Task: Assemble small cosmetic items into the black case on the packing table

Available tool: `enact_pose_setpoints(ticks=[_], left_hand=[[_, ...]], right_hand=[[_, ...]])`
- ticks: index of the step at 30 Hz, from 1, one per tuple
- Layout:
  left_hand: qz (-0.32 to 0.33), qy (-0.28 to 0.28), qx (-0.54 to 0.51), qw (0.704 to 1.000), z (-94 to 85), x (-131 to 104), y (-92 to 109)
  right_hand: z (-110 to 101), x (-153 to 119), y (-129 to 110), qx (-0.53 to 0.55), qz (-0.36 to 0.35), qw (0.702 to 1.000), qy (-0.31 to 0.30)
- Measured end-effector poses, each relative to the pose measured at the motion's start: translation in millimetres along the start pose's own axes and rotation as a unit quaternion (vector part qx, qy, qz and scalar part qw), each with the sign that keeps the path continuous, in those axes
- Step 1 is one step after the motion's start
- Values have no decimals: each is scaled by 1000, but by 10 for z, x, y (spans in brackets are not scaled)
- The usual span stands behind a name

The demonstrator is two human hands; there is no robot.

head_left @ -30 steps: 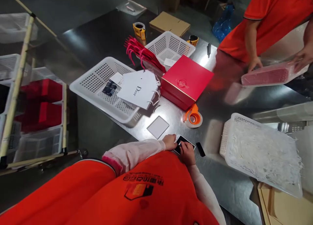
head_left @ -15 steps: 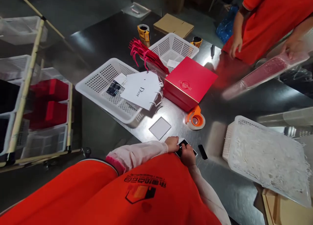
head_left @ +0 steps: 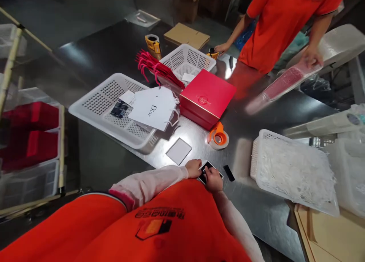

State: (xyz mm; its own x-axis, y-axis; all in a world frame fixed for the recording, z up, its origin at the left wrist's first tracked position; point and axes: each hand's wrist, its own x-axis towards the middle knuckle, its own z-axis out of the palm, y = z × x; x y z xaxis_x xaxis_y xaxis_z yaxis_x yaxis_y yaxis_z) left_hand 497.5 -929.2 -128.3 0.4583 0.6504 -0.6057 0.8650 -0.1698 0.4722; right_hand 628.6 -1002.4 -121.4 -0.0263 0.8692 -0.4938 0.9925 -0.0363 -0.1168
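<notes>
Close to my body, a small flat white-edged box with a black inside [head_left: 203,177] lies at the table's front edge. My left hand [head_left: 194,168] is closed on its left side. The fingers of my right hand [head_left: 214,180] are bent together over the black inside; whatever they pinch is too small to make out. Just right of them lies a small black oblong piece [head_left: 229,173]. A flat pale square with a dark border [head_left: 178,151], like a lid, rests beyond my left hand.
A red Lancome box [head_left: 207,98], an orange tape dispenser [head_left: 218,136] and a white basket [head_left: 97,117] with Dior bags [head_left: 155,110] stand ahead. To the right is a basket of shredded filler [head_left: 296,171]. Across the table, a co-worker's hand [head_left: 222,48] touches a yellow tape dispenser [head_left: 212,54].
My view has turned a little right, so the table's things sit further left. Both my hands stay at the small box. The co-worker's hand has moved to the yellow tape dispenser.
</notes>
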Motion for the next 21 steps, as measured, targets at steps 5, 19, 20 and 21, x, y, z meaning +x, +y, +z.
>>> enact_pose_setpoints(ticks=[5,19,20,21], left_hand=[[-3,5,18,1000,19,-8,32],[-23,-8,30,999,-1,-29,93],[-21,-11,33,999,0,-25,93],[-20,-12,37,999,2,-22,87]], right_hand=[[-63,-70,-111,3,36,999,14],[28,67,-147,4,8,1000,26],[48,71,-115,9,3,1000,27],[76,64,-70,12,-1,1000,26]])
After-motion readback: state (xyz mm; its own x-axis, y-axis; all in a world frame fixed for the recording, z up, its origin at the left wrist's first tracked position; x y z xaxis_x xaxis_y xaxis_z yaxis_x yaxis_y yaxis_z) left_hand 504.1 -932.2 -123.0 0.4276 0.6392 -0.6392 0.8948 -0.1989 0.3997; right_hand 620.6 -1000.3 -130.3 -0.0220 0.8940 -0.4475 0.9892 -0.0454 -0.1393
